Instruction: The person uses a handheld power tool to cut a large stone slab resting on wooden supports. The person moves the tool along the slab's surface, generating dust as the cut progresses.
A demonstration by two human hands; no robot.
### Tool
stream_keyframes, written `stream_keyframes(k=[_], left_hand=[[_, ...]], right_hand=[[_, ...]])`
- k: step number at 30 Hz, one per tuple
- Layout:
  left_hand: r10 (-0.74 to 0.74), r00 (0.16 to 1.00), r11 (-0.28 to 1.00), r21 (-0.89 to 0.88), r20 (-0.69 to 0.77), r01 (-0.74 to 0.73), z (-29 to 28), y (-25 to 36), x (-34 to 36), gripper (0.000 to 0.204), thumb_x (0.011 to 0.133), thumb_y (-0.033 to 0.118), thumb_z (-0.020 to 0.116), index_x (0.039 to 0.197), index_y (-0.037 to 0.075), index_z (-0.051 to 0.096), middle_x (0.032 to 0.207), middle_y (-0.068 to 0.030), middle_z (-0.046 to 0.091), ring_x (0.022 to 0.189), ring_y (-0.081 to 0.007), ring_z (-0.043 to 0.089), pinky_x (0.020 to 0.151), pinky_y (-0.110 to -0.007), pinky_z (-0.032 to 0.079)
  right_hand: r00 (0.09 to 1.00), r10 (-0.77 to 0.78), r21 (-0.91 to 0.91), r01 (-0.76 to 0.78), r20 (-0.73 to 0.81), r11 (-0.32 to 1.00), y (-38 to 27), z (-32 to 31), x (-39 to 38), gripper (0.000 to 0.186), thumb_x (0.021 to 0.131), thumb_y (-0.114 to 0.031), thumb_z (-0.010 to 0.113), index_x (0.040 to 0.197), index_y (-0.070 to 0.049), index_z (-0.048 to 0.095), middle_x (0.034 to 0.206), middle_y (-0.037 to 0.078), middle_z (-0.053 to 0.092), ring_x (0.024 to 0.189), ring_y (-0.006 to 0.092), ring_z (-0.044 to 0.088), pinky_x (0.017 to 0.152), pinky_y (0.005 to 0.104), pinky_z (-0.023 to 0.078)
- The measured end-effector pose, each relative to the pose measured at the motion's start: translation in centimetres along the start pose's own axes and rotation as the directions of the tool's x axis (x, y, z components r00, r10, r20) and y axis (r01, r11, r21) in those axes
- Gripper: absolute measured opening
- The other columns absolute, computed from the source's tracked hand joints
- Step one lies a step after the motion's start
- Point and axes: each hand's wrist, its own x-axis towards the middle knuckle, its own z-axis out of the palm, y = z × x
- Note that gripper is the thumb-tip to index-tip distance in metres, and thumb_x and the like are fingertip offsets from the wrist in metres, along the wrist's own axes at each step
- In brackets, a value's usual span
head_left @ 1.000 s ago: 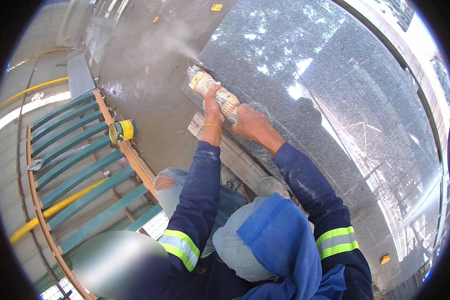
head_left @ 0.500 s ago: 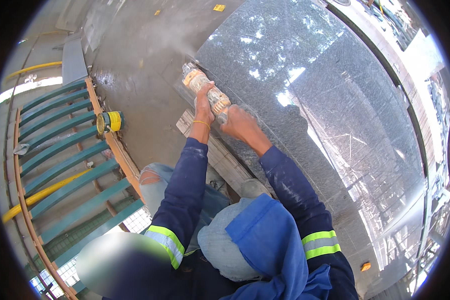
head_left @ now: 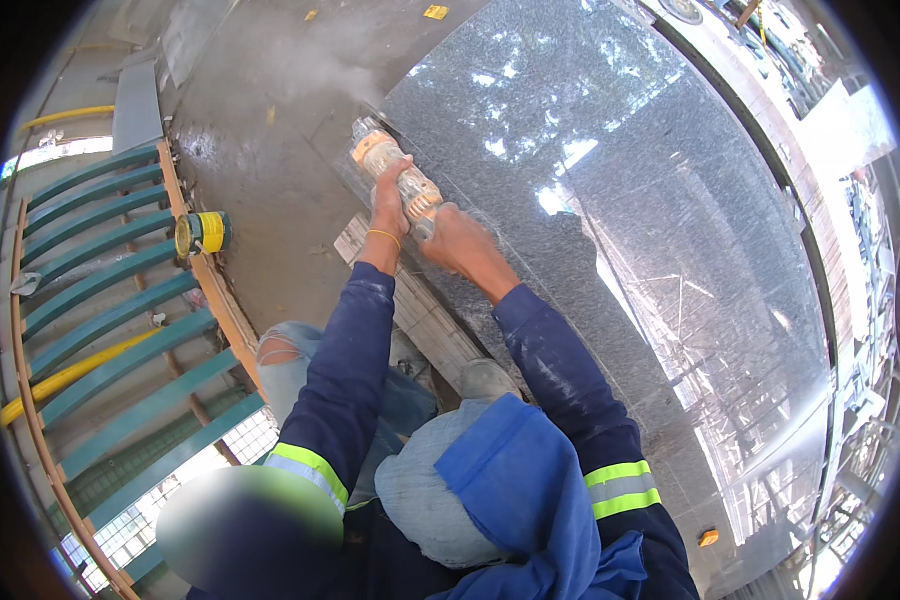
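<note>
A dust-coated orange power tool [head_left: 375, 150] angles up and left to the near left edge of a glossy speckled grey stone slab [head_left: 650, 250], with pale dust blowing from its tip. My left hand [head_left: 389, 200] is closed round the tool's middle, a thin yellow band on its wrist. Closer to me, my right hand [head_left: 455, 242] grips the rear end. Beside the slab's edge lies a weathered wooden plank [head_left: 420, 310]. A bent knee in torn jeans [head_left: 295, 350] shows under my left arm; headgear with blue cloth [head_left: 500, 465] fills the lower centre.
On the left is a rack with teal slats [head_left: 130, 355] and wooden rails, a yellow-labelled can [head_left: 203, 232] on its edge. Yellow pipes [head_left: 65, 378] run behind it. Concrete floor [head_left: 260, 200] lies beyond the plank. A small orange object [head_left: 709, 537] is at lower right.
The whole scene, with both hands and the tool, has shifted left and slightly up in the picture. My grip and the tool's place at the slab edge look much the same; dust keeps streaming.
</note>
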Motion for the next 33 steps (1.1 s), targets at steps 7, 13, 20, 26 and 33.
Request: stream_keyframes(k=[7, 13, 20, 26, 33], left_hand=[[-0.013, 1.000, 1.000, 0.014, -0.004, 0.013, 0.1, 0.1, -0.9, 0.026, 0.086, 0.024, 0.069, 0.100, 0.009, 0.055, 0.079, -0.0065, 0.058, 0.063, -0.0226, 0.064, 0.058, -0.040, 0.058], [-0.002, 1.000, 1.000, 0.009, -0.028, 0.002, 0.7, -0.3, -1.7, 0.026, 0.086, 0.024, 0.069, 0.101, 0.009, 0.055, 0.080, -0.0064, 0.058, 0.064, -0.0214, 0.064, 0.059, -0.040, 0.058], [0.004, 1.000, 1.000, 0.013, -0.017, -0.004, -0.1, -0.1, -0.5, 0.027, 0.086, 0.025, 0.070, 0.102, 0.008, 0.055, 0.082, -0.0062, 0.058, 0.067, -0.0222, 0.064, 0.060, -0.039, 0.058], [-0.021, 1.000, 0.999, 0.024, 0.003, 0.021, -0.1, 0.3, -0.1, 0.029, 0.085, 0.025, 0.070, 0.104, 0.008, 0.055, 0.082, -0.0069, 0.058, 0.067, -0.0228, 0.065, 0.061, -0.040, 0.058], [-0.007, 1.000, 1.000, 0.014, -0.018, 0.008, 0.7, -0.2, -1.7, 0.029, 0.085, 0.025, 0.070, 0.104, 0.008, 0.055, 0.082, -0.0065, 0.059, 0.067, -0.0221, 0.064, 0.061, -0.040, 0.058]], right_hand=[[0.998, -0.060, -0.014, 0.060, -0.002, 0.998, 0.1, -0.2, -0.5, 0.044, 0.076, -0.019, 0.071, 0.105, 0.012, 0.061, 0.100, 0.032, 0.070, 0.098, 0.0455, 0.069, 0.085, 0.0498, 0.055], [1.000, -0.006, -0.006, 0.006, 0.013, 1.000, -0.2, -1.0, -1.8, 0.042, 0.076, -0.016, 0.069, 0.107, 0.011, 0.060, 0.102, 0.033, 0.069, 0.101, 0.0462, 0.068, 0.088, 0.0509, 0.054], [1.000, -0.009, 0.038, 0.009, -0.009, 0.999, -0.3, -0.5, -1.0, 0.038, 0.076, -0.011, 0.065, 0.106, 0.011, 0.060, 0.103, 0.032, 0.069, 0.101, 0.0466, 0.068, 0.089, 0.0509, 0.054], [1.000, -0.010, 0.013, 0.010, -0.019, 1.000, -0.4, -0.2, -0.2, 0.038, 0.076, -0.011, 0.065, 0.106, 0.012, 0.060, 0.101, 0.032, 0.069, 0.099, 0.0465, 0.068, 0.087, 0.0508, 0.054], [0.999, -0.034, 0.012, 0.034, 0.014, 0.999, 0.6, -0.5, -1.1, 0.046, 0.075, -0.020, 0.071, 0.106, 0.013, 0.059, 0.099, 0.034, 0.069, 0.096, 0.0474, 0.069, 0.085, 0.0510, 0.054]])
